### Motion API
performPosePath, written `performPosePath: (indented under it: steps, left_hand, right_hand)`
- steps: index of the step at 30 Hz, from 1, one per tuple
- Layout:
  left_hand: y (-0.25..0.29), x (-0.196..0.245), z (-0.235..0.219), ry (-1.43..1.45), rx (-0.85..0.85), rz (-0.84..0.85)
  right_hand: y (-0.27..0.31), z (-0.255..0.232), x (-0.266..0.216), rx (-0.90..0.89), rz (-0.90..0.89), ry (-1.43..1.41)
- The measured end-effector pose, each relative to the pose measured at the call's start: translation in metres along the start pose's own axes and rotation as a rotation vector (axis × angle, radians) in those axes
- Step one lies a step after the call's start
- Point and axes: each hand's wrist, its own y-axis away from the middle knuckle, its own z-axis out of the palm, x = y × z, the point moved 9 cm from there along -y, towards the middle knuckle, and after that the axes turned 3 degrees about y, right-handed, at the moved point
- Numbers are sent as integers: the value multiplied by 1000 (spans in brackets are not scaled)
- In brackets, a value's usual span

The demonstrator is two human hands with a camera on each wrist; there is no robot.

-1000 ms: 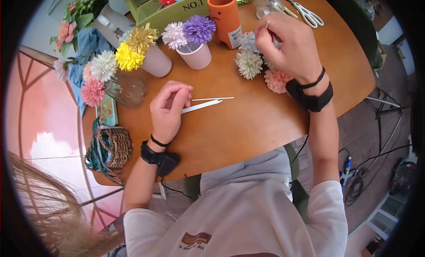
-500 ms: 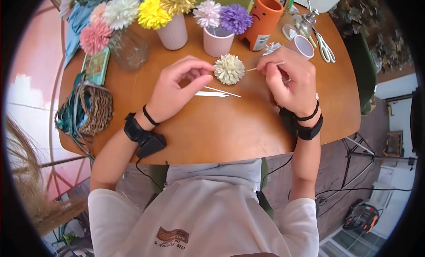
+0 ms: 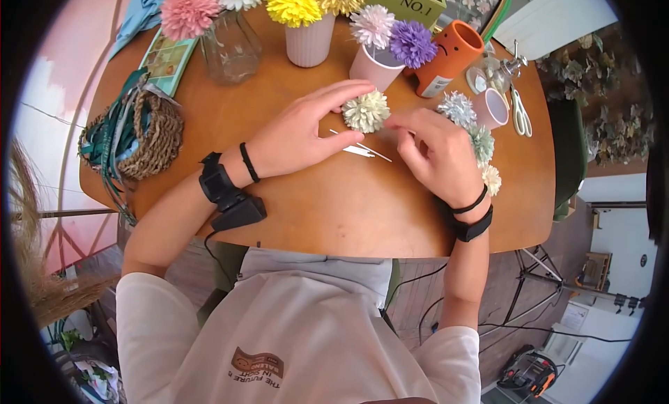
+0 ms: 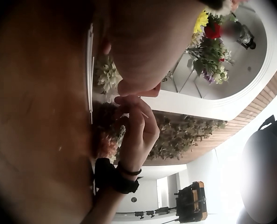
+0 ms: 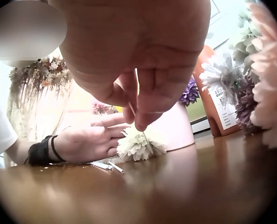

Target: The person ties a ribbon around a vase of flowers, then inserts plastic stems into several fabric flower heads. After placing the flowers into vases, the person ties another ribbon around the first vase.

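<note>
A cream pompom flower (image 3: 366, 111) lies on the table between the two hands. Beside it the left hand (image 3: 306, 129) is spread, fingers and thumb apart around the flower's left side. My right hand (image 3: 435, 150) pinches a thin white stick (image 5: 133, 108), whose lower end reaches the cream flower (image 5: 140, 143) in the right wrist view. Several white sticks (image 3: 359, 150) lie just in front of the flower. In the left wrist view the right hand (image 4: 139, 123) faces the left one, with the stick's end sticking out of its fingers.
Pink cups with flowers (image 3: 306, 42), a glass jar (image 3: 231, 52) and an orange vase (image 3: 451, 52) stand along the back. More pompom flowers (image 3: 481, 141), a tipped cup (image 3: 491, 108) and scissors (image 3: 520, 115) lie right. A woven basket (image 3: 159, 136) sits at the left.
Both hands have come together around the cream flower, which was at the right among other flowers. The right hand brought the stick toward it; the left hand has opened wider. The head view has shifted.
</note>
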Motion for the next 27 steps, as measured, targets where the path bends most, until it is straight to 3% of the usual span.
performPosePath:
  steps: [8,11,14,17,27]
  left_hand:
    - [0,0,-5,-133,-50,26]
    - [-1,-17,-9,310,96,-84]
    - [0,-34,-15,562,177,-238]
    - [2,-36,-11,724,147,-377]
    - [4,-36,-5,620,128,-338]
  right_hand:
    - [1,4,-20,33,-173,-123]
    - [1,-7,-16,71,-92,-181]
    - [6,-19,-9,163,-54,-230]
    - [8,-19,-12,165,-86,-260]
    - [5,-12,-24,102,-157,-221]
